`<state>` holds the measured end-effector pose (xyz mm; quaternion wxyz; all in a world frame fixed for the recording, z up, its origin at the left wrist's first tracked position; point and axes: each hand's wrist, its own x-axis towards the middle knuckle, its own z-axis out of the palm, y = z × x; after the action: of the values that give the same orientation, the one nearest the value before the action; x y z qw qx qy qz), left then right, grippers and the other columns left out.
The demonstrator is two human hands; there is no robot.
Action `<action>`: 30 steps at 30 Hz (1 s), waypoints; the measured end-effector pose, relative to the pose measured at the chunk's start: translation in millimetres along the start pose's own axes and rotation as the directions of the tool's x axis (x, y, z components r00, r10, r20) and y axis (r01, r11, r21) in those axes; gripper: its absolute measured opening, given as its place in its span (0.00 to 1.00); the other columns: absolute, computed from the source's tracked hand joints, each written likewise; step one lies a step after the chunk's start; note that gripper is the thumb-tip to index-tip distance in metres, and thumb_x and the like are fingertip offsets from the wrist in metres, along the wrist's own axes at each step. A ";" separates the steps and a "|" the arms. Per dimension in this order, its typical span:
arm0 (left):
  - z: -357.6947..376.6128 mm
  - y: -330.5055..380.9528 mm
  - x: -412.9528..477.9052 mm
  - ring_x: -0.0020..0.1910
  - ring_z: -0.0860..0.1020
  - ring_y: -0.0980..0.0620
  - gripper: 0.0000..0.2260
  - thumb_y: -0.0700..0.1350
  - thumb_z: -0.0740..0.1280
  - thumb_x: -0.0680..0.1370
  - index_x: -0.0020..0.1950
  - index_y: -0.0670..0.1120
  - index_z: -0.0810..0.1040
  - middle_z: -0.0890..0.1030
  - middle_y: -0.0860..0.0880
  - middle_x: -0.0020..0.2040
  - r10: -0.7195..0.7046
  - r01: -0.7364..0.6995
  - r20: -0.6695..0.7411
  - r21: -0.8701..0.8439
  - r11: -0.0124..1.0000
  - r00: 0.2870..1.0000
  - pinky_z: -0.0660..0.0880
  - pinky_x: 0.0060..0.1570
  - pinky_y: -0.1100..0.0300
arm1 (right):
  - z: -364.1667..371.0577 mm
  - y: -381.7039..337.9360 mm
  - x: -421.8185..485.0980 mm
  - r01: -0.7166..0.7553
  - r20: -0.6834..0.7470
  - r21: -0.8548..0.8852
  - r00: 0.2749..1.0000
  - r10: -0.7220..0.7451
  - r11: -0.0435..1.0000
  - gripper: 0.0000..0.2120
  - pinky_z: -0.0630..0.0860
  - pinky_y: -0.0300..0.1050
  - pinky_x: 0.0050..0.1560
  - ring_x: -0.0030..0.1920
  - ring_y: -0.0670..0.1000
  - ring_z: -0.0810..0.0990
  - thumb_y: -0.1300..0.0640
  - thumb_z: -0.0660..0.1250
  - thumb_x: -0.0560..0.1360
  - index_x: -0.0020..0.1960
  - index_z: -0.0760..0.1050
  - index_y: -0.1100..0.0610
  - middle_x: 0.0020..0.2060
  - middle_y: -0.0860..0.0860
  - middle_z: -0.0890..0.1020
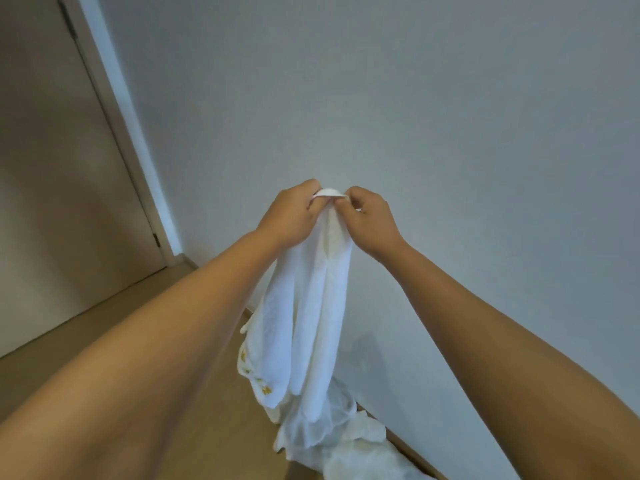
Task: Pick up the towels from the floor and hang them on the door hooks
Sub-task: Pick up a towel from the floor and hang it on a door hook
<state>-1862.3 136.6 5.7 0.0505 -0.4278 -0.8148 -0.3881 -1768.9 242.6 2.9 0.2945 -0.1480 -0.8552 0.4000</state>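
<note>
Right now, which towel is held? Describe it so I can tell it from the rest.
Start at the pale wall right of the door. Before it, the left hand and right hand pinch the top of one white towel that hangs in long folds. Unlike the crumpled pile on the floor below, it is lifted, with yellow stitching near its lower left edge.

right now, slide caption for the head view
Left hand and right hand hold a white towel up by the wall.

Both hands (292, 212) (369, 220) pinching white towel (311, 306), perhaps at a hook.
</note>
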 end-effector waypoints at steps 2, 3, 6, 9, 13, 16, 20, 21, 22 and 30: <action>-10.5 -1.9 -1.3 0.37 0.69 0.47 0.15 0.46 0.60 0.79 0.33 0.49 0.63 0.69 0.52 0.31 0.002 -0.003 -0.029 -0.014 1.000 1.000 0.59 0.35 0.57 | 3.4 -11.2 2.7 -0.035 0.034 0.145 0.999 0.030 0.989 0.09 0.65 0.38 0.35 0.34 0.48 0.69 0.59 0.61 0.77 0.38 0.72 0.60 0.32 0.50 0.72; -15.7 -2.0 -1.8 0.36 0.69 0.47 0.14 0.46 0.60 0.79 0.33 0.49 0.63 0.68 0.53 0.30 0.000 0.000 -0.031 -0.013 1.000 1.000 0.59 0.35 0.58 | 5.0 -16.7 4.5 -0.062 0.068 0.231 0.997 0.048 0.971 0.07 0.67 0.38 0.37 0.36 0.48 0.71 0.60 0.62 0.76 0.41 0.74 0.61 0.35 0.51 0.74; -27.8 -4.4 -3.4 0.34 0.70 0.49 0.11 0.51 0.61 0.74 0.33 0.50 0.67 0.69 0.54 0.29 -0.041 0.040 -0.074 -0.013 0.999 0.996 0.64 0.36 0.58 | 8.1 -26.8 9.2 -0.105 0.173 0.298 0.983 0.055 0.949 0.08 0.71 0.38 0.40 0.39 0.47 0.74 0.59 0.62 0.77 0.47 0.75 0.64 0.40 0.52 0.77; -33.1 -8.5 -8.4 0.34 0.71 0.48 0.15 0.55 0.66 0.74 0.34 0.46 0.72 0.71 0.53 0.29 -0.109 0.106 -0.179 -0.023 0.994 0.978 0.67 0.36 0.56 | 10.5 -36.4 17.6 -0.040 0.173 0.168 0.985 0.011 0.985 0.08 0.68 0.38 0.35 0.33 0.46 0.71 0.59 0.60 0.77 0.41 0.73 0.60 0.32 0.48 0.73; -25.5 -30.6 -31.4 0.40 0.74 0.46 0.14 0.57 0.66 0.75 0.35 0.48 0.74 0.76 0.49 0.36 -0.266 0.268 0.037 -0.073 0.961 0.963 0.68 0.39 0.58 | 12.6 -43.8 35.3 0.048 -0.028 0.095 0.999 -0.045 0.994 0.09 0.64 0.40 0.33 0.31 0.44 0.65 0.59 0.59 0.78 0.39 0.69 0.60 0.29 0.47 0.68; -13.4 -57.4 -50.4 0.50 0.79 0.43 0.17 0.56 0.70 0.72 0.50 0.43 0.79 0.80 0.44 0.49 -0.410 0.426 0.213 -0.033 0.904 0.887 0.73 0.46 0.56 | 7.6 -44.5 45.6 0.048 -0.116 0.125 0.993 -0.033 0.991 0.09 0.64 0.32 0.29 0.32 0.45 0.65 0.58 0.58 0.78 0.40 0.68 0.59 0.32 0.50 0.68; -6.9 -79.0 -66.5 0.51 0.79 0.47 0.25 0.64 0.71 0.65 0.54 0.49 0.79 0.81 0.50 0.51 -0.513 0.471 0.289 0.204 0.858 0.808 0.76 0.53 0.53 | 6.3 -42.7 48.8 0.056 -0.156 0.112 0.987 -0.038 0.992 0.11 0.63 0.31 0.28 0.31 0.45 0.65 0.59 0.58 0.78 0.36 0.67 0.58 0.31 0.50 0.68; -6.7 -80.8 -68.5 0.51 0.79 0.47 0.23 0.64 0.70 0.66 0.53 0.50 0.78 0.81 0.51 0.50 -0.519 0.448 0.220 0.305 0.841 0.826 0.74 0.52 0.55 | 4.6 -41.7 50.0 0.043 -0.184 0.122 0.983 -0.020 0.992 0.12 0.63 0.30 0.29 0.31 0.44 0.65 0.58 0.58 0.78 0.35 0.66 0.56 0.30 0.48 0.68; -6.8 -80.7 -69.6 0.51 0.79 0.46 0.21 0.63 0.68 0.67 0.53 0.50 0.78 0.81 0.51 0.48 -0.512 0.440 0.114 0.374 0.816 0.851 0.72 0.50 0.57 | 1.7 -40.6 51.0 0.032 -0.206 0.132 0.978 -0.004 0.991 0.13 0.63 0.31 0.29 0.30 0.44 0.65 0.58 0.58 0.78 0.34 0.64 0.55 0.30 0.46 0.67; 0.8 -53.0 -44.2 0.45 0.74 0.50 0.18 0.56 0.72 0.70 0.53 0.48 0.73 0.75 0.50 0.47 -0.467 0.470 0.058 -0.057 0.881 0.882 0.72 0.46 0.57 | 2.0 -26.5 46.0 0.030 -0.110 0.100 0.994 -0.019 0.995 0.13 0.64 0.39 0.33 0.30 0.45 0.64 0.59 0.58 0.77 0.34 0.65 0.58 0.28 0.47 0.66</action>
<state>-1873.4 90.4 -44.4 -0.0771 -0.2279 -0.8808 -0.4078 -1806.6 247.0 40.1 0.3526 -0.1438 -0.8183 0.4305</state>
